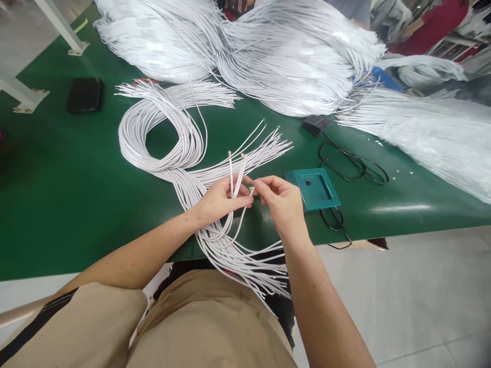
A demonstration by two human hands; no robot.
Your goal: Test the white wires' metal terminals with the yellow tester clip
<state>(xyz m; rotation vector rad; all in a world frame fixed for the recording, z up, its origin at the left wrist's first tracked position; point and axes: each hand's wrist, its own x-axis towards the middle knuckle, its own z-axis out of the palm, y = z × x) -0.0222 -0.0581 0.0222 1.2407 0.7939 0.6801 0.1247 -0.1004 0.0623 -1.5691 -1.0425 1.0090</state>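
Observation:
My left hand (226, 197) is closed around a few white cables (237, 179), whose ends stick up past the fingers. Close beside it, my right hand (282, 202) pinches at the tip of one cable, where a small pale end piece (251, 190) shows between the two hands. What lies between the right fingertips is too small to make out. Under the left wrist runs a bundle of white cables (187, 186), its lower ends hanging over the table's front edge. A coiled bundle (128, 135) lies to the left.
Large heaps of white cables (284, 56) cover the back of the green table (76, 204). Right of my hands sits a teal fixture (320, 189) with a black cord (360, 158). A black box (85, 94) and metal posts (61, 25) stand left. Another person (437, 25) is at the far right.

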